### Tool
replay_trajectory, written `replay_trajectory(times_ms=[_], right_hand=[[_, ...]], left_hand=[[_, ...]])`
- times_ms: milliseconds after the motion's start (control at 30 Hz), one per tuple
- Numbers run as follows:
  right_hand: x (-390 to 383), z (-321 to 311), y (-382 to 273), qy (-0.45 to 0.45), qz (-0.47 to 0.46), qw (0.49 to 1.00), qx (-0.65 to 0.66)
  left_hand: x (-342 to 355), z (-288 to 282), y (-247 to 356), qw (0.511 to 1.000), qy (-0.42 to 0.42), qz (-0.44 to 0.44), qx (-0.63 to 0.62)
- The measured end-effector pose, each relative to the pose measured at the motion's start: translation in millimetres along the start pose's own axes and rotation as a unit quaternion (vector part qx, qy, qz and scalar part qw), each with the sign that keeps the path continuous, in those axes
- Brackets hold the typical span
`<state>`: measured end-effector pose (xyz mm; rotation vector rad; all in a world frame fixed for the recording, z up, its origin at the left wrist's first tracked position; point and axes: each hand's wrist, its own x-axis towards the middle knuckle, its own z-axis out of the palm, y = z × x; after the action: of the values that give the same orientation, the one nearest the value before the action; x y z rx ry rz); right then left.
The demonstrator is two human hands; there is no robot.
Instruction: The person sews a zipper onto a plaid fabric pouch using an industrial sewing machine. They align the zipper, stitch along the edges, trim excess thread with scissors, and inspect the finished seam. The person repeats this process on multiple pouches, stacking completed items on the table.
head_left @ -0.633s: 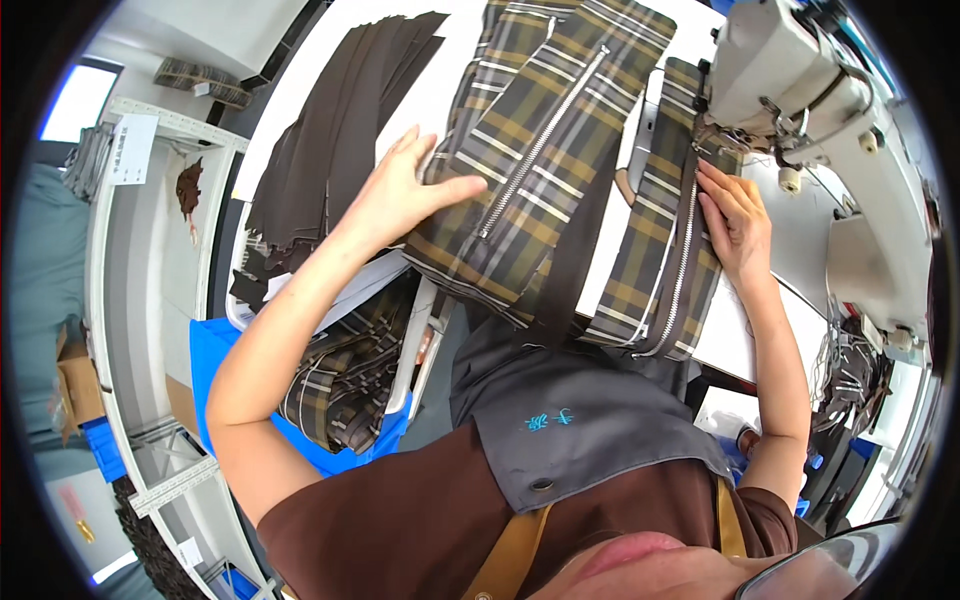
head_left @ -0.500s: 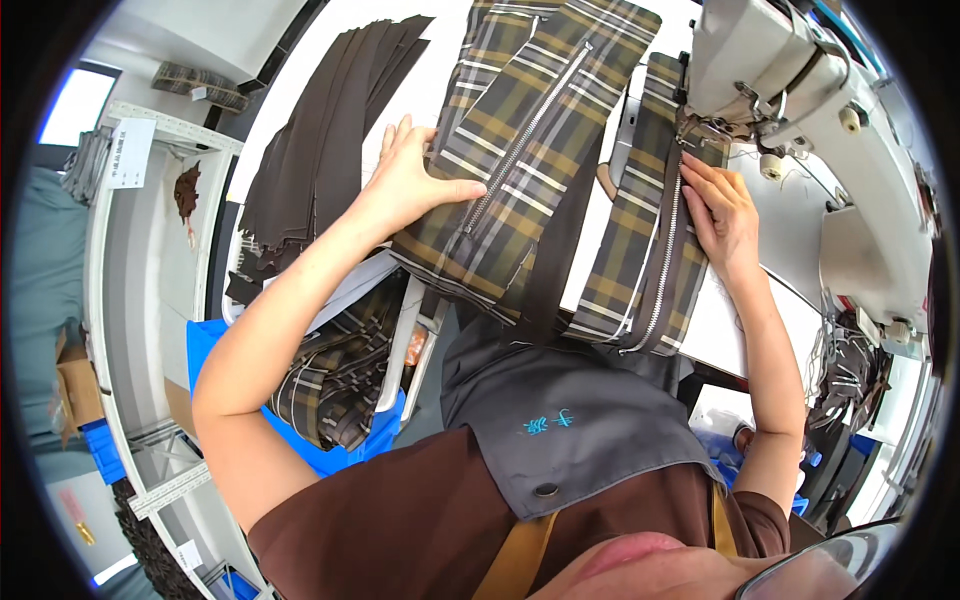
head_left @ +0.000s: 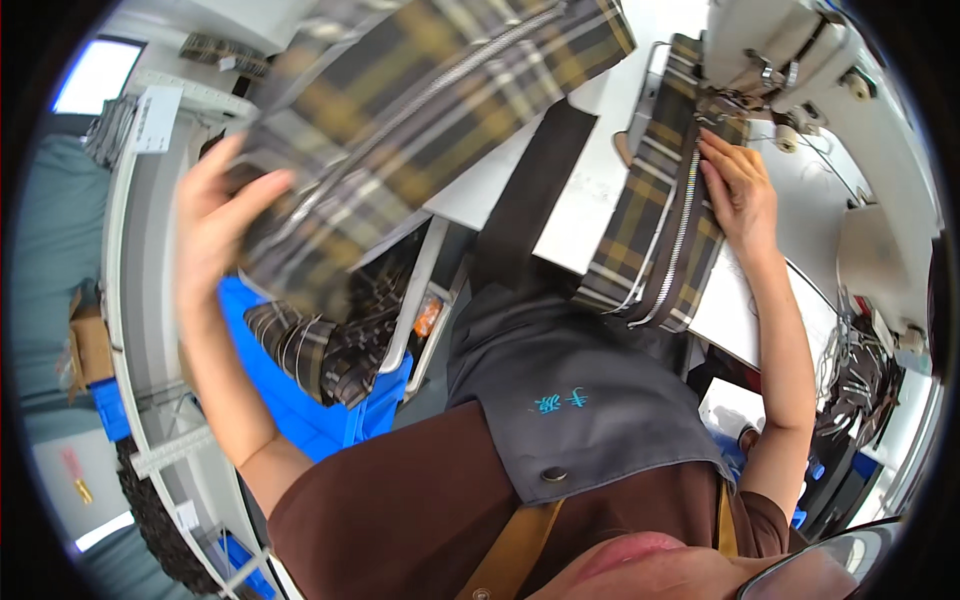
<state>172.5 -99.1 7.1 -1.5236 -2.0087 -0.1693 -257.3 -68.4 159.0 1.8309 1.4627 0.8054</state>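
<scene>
My left hand [head_left: 212,215], smeared by motion, grips the near left end of a large plaid fabric panel [head_left: 400,150] with a metal zipper along its length. The panel is lifted and slants across the table's left side. My right hand [head_left: 738,190] has its fingers pressed together on the right side of a narrower plaid zipper piece [head_left: 655,215]. That piece lies lengthwise on the white table, its far end under the sewing machine head [head_left: 765,50]. Between the two plaid pieces lies a dark fabric strip [head_left: 535,185], hanging over the table's front edge.
Below the lifted panel, a blue bin [head_left: 320,400] holds a heap of plaid pieces [head_left: 330,350]. White shelving [head_left: 150,300] stands at the left. The machine's arm [head_left: 880,150] rises at the right, with bundled dark scraps [head_left: 865,370] hanging below it.
My left hand has lifted the large plaid panel and carried it leftward, over the dark strips and bin. The dark strip beneath is uncovered. My right hand stays on the narrow plaid piece.
</scene>
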Motion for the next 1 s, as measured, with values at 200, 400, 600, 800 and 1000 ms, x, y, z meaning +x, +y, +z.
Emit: replay_trajectory(times_ms=[200,400,600,800,1000], right_hand=[[1.8,2.6,2.5,-0.015,-0.004,1.0,0.014],[0.5,2.7,4.5,-0.022,-0.012,1.0,-0.008],[6.1,4.9,-2.7,-0.01,-0.016,1.0,-0.007],[2.0,2.8,0.2,-0.001,-0.003,1.0,-0.005],[5.6,3.4,-2.8,0.016,-0.022,1.0,-0.011]], left_hand=[[-154.0,-181.3,-113.1,0.986,0.107,-0.114,-0.058],[-164.5,-172.4,-215.0,0.916,0.027,-0.399,-0.046],[-125.8,-199.6,-298.3,0.873,-0.138,-0.424,0.199],[-35.6,-83.9,-107.3,0.853,0.003,-0.196,0.483],[20.9,108.7,-50.1,0.884,-0.146,0.379,0.232]])
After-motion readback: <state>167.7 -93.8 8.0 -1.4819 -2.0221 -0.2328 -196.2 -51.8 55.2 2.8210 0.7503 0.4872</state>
